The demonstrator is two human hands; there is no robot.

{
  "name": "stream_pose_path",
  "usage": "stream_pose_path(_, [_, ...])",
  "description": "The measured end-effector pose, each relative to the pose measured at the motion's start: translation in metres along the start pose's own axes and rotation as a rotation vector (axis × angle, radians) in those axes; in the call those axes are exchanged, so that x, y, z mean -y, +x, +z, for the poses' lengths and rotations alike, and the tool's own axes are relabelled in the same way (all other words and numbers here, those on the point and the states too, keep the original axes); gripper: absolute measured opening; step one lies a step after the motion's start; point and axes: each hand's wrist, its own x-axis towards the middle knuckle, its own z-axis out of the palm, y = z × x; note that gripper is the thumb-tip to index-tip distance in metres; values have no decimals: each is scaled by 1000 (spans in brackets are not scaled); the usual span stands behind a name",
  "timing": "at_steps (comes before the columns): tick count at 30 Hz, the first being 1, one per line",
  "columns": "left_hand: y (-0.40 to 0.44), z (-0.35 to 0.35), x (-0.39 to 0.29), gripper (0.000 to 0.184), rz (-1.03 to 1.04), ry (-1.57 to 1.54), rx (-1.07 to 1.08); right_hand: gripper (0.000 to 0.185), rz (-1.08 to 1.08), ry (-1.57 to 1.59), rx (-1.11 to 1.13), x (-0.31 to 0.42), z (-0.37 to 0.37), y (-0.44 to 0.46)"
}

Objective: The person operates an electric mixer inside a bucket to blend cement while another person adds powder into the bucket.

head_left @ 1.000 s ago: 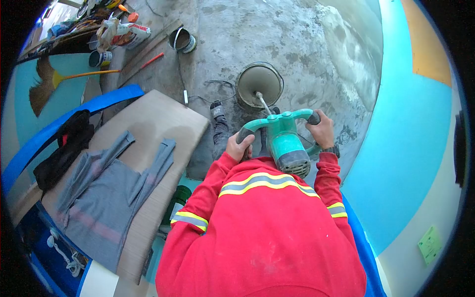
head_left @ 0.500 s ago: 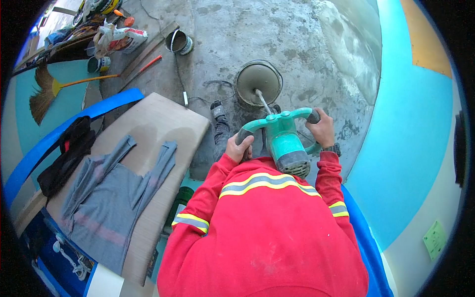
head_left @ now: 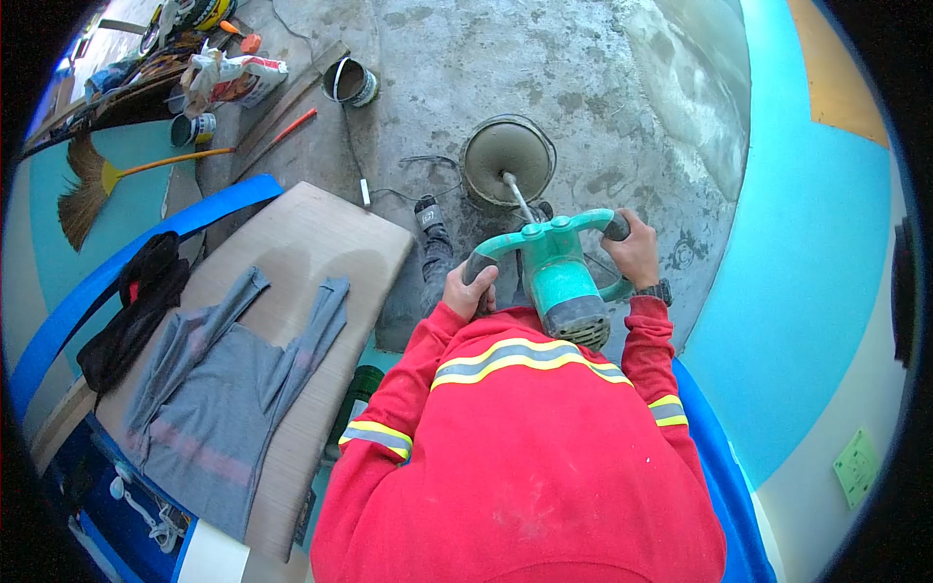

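Observation:
A green power mixer (head_left: pixel 564 282) with a grey motor end sits between my hands. My left hand (head_left: pixel 470 291) is wrapped round its left black grip. On the other grip my right hand (head_left: pixel 634 251) is closed, with a dark watch on the wrist. The mixer's metal shaft (head_left: pixel 518 198) slants down into a round bucket (head_left: pixel 469 199) of smooth grey-brown mix; the shaft's lower end is hidden in the mix. The bucket stands on the grey concrete floor, just beyond my feet.
At left, a board (head_left: pixel 379 243) bears a grey shirt (head_left: pixel 219 389) beside a black garment (head_left: pixel 136 321). Farther off are a broom (head_left: pixel 92 185), a small pail (head_left: pixel 365 85), a red bar (head_left: pixel 289 131) and a sack (head_left: pixel 248 78). A blue wall (head_left: pixel 777 272) rises at right.
The view has shifted slightly, so the board, shirt and broom appear a little lower or farther right. Both hands keep their hold on the mixer, and the shaft stays in the bucket.

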Motion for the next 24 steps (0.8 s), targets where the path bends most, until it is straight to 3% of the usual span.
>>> stream_pose_path(24, [1,-1,-1,32,37,18,36,38,0,-7,-16,-5,-1,-5])
